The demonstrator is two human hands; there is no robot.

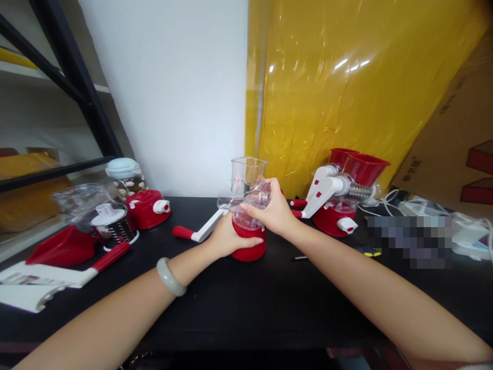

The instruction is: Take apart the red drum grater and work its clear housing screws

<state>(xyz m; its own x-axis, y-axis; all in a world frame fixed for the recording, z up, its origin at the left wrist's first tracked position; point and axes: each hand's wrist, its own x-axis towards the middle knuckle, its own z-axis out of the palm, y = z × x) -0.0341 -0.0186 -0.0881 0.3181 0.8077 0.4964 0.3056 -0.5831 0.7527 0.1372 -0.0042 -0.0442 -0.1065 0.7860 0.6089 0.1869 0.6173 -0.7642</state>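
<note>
A rotary grater with a red base [252, 249] and a clear plastic body and hopper [246, 174] stands in the middle of the black table [246, 303]. My left hand [225, 237] wraps round the red base from the left. My right hand [271, 208] is closed over the clear body above it. A white crank handle with a red grip [194, 234] lies on the table just left of the base, touching or close to my left hand. A pale bangle sits on my left wrist.
An assembled red and white grater [339, 200] stands to the right. At left lie a red base [146, 208], a steel drum blade [115, 226], clear parts, a red pusher [63, 246], a jar and a white slicer [34, 288]. Cables lie far right.
</note>
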